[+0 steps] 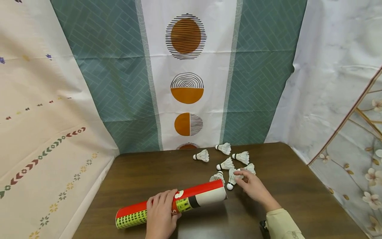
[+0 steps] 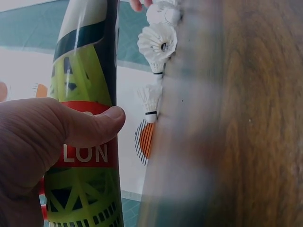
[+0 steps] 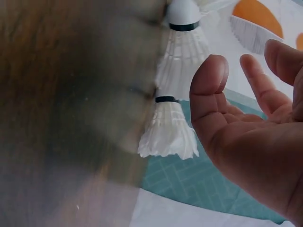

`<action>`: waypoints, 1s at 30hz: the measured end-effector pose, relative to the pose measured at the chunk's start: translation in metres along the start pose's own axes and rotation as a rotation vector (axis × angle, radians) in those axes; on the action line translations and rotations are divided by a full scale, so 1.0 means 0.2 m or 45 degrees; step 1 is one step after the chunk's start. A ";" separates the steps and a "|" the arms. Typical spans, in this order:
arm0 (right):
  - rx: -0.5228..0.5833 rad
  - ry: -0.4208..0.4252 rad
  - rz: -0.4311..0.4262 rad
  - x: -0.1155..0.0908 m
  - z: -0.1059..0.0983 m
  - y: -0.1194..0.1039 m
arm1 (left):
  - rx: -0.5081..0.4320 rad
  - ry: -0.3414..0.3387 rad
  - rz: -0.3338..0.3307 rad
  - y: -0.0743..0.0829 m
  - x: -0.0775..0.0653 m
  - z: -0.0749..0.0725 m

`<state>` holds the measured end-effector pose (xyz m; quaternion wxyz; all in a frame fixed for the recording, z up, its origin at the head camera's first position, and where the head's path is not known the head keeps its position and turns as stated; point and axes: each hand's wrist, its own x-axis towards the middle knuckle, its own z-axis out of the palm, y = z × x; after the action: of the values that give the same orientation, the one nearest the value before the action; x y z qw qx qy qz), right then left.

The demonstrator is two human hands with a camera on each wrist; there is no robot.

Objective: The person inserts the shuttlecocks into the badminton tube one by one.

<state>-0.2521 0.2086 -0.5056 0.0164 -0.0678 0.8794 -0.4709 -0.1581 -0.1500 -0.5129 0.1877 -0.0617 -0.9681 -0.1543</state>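
Note:
My left hand (image 1: 161,212) grips a red, white and yellow-green shuttlecock tube (image 1: 203,196) around its middle; the thumb lies across the printed side in the left wrist view. The tube tilts, its white end at the right raised off the table. Beside that end, my right hand (image 1: 253,186) hovers with loosely bent fingers over a white shuttlecock (image 1: 231,177). In the right wrist view a gap shows between those fingers (image 3: 209,80) and the nearest shuttlecock (image 3: 182,59), and nothing is held. Another shuttlecock (image 1: 217,176) lies partly behind the tube's raised end.
More white shuttlecocks lie toward the back of the brown wooden table (image 1: 143,176), among them one at the left (image 1: 201,155) and one near the back edge (image 1: 223,148). A patterned cloth (image 1: 188,66) hangs behind the table.

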 end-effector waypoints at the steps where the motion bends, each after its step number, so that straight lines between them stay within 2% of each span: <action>1: -0.030 0.002 -0.010 0.01 0.00 0.00 | 0.000 0.001 0.003 0.00 0.00 0.00; 8: -0.185 0.021 -0.020 0.00 0.01 0.02 | 0.005 -0.003 0.004 0.01 0.00 0.01; 11: -0.226 0.070 -0.042 -0.02 0.00 0.02 | 0.007 0.000 0.003 0.01 0.00 0.01; 17: -0.208 0.159 -0.015 -0.08 -0.04 0.03 | 0.009 -0.020 -0.001 0.02 0.00 0.01; 20: -0.089 0.157 0.063 -0.13 -0.09 0.02 | 0.010 -0.033 -0.005 0.02 0.00 0.01; 25: 0.217 0.176 0.204 -0.19 -0.12 -0.03 | 0.010 -0.024 -0.011 0.02 0.01 0.02; 27: 0.339 0.179 0.222 -0.21 -0.11 -0.06 | 0.009 -0.029 -0.015 0.02 0.01 0.02; 30: 0.451 0.157 0.178 -0.24 -0.07 -0.11 | 0.003 -0.044 -0.010 0.03 0.01 0.03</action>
<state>-0.2046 0.2154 -0.4814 0.0070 0.0263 0.7848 -0.6191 -0.1610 -0.1427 -0.5157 0.1703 -0.0604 -0.9716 -0.1529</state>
